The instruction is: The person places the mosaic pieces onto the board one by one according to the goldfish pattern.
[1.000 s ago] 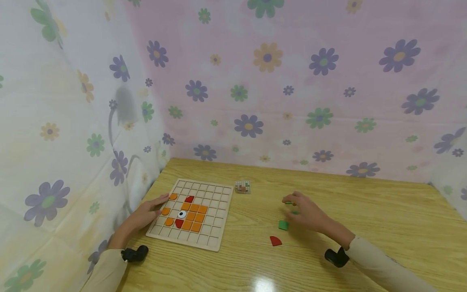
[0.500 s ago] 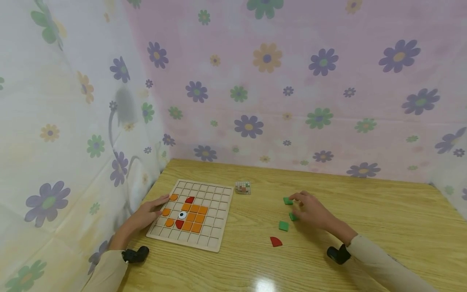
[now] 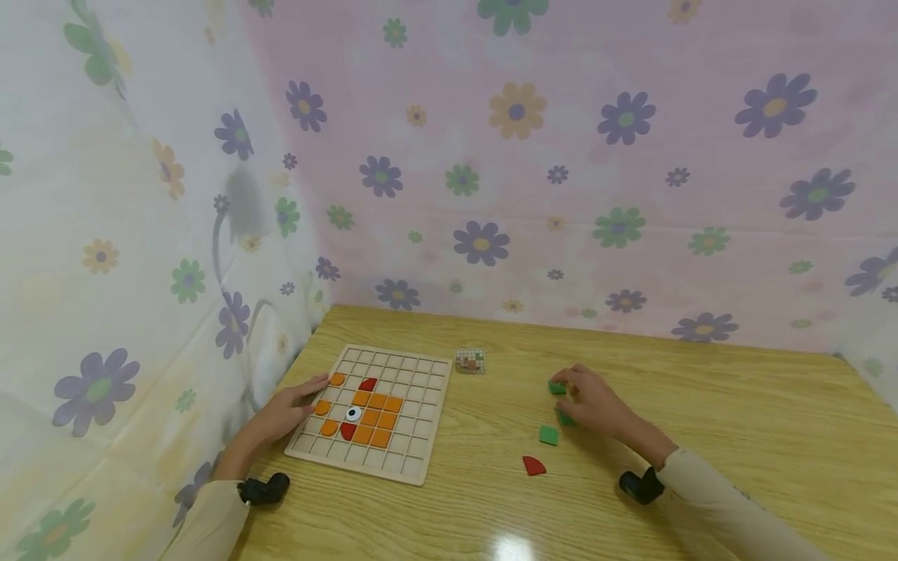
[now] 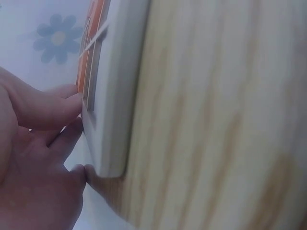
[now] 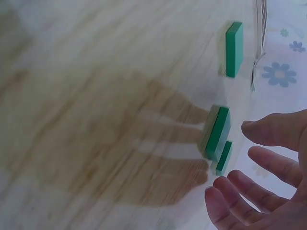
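Observation:
At the left edge of a gridded wooden board point(image 3: 418, 405), my left hand point(image 3: 281, 413) rests with its fingers touching the rim. In the left wrist view the thumb point(image 4: 53, 108) lies against the board's side point(image 4: 115, 96). My right hand point(image 3: 596, 403) hovers over two green square tiles, a far one point(image 3: 557, 387) and a nearer one point(image 3: 564, 418) partly covered by it. The right wrist view shows its fingers spread, apart from the green tiles point(image 5: 218, 134). A third green tile point(image 3: 549, 435) lies closer to me, then a red quarter-circle tile point(image 3: 534, 466).
Several orange square tiles point(image 3: 369, 418), orange round pieces point(image 3: 329, 428), red quarter-circles point(image 3: 368, 384) and an eye tile point(image 3: 354, 414) sit on the board. A small patterned card point(image 3: 470, 361) lies behind it. Flowered cloth point(image 3: 533, 202) borders the wooden table point(image 3: 484, 436).
My right hand was higher and its fingers now come down nearer the two far green tiles. The left hand and board stay put; the view shifts slightly.

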